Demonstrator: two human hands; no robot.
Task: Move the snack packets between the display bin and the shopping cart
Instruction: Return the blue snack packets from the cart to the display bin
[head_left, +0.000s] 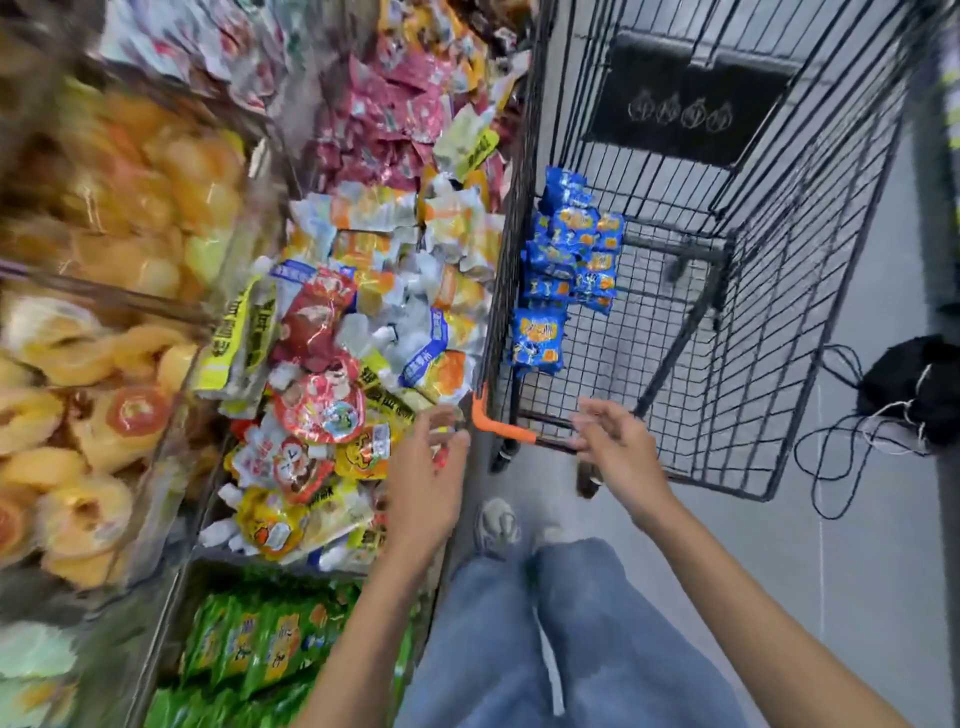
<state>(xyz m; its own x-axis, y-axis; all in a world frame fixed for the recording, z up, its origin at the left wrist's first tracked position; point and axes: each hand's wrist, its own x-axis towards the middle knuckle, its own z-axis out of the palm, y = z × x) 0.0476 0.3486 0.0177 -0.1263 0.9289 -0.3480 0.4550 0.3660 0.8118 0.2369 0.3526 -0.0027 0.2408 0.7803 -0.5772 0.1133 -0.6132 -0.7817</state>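
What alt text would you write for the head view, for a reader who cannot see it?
A person's left hand reaches toward a display bin heaped with snack packets while the right hand hovers open by the shopping cart handle. Several blue packets lie inside the cart.

The cart (779, 312) is black wire mesh with an orange handle corner (498, 423). Its packets (571, 260) are blue with orange print. Bin packets (332, 374) mix yellow, red and white. Far packets (384, 130) look pink, though blurred. Lower packets (249, 644) are green. Jeans (519, 649) are pale blue.
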